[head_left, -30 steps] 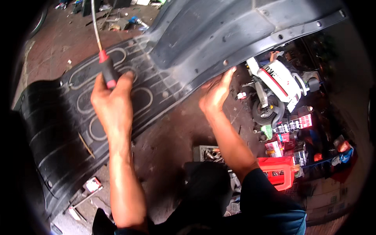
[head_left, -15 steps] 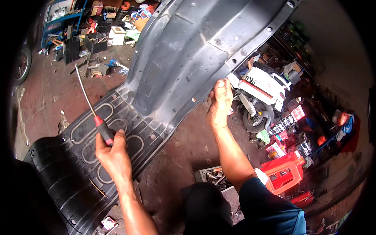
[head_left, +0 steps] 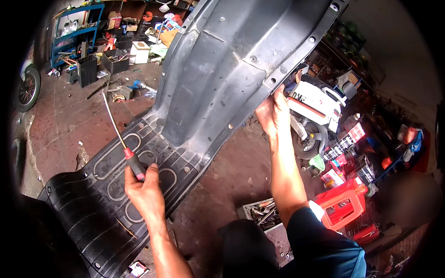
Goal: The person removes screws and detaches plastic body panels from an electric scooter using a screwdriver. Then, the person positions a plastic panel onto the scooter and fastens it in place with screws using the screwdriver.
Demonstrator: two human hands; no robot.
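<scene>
A large black plastic scooter floorboard with leg shield [head_left: 208,74] slants from the upper middle to the lower left, with bolt holes along its edges. In my left hand [head_left: 147,190] is a screwdriver [head_left: 132,160] with a red and dark grey handle, its long shaft pointing up and away. That hand is closed round the handle, above the ribbed foot area. My right hand [head_left: 274,113] is at the shield's right edge, thumb by a bolt hole on the rim and the other fingers mostly hidden behind it.
A white scooter [head_left: 310,102] stands to the right, near a red jerrycan [head_left: 340,206] and several boxes. On the floor in front of me lies a tray of metal tools [head_left: 245,211]. Blue shelving [head_left: 76,34] and scattered parts fill the back left. A wheel [head_left: 28,88] shows at the far left.
My right hand has risen from beside the shield's edge onto its rim, and its fingers have passed behind it. The left hand keeps the screwdriver; the whole view has shifted slightly.
</scene>
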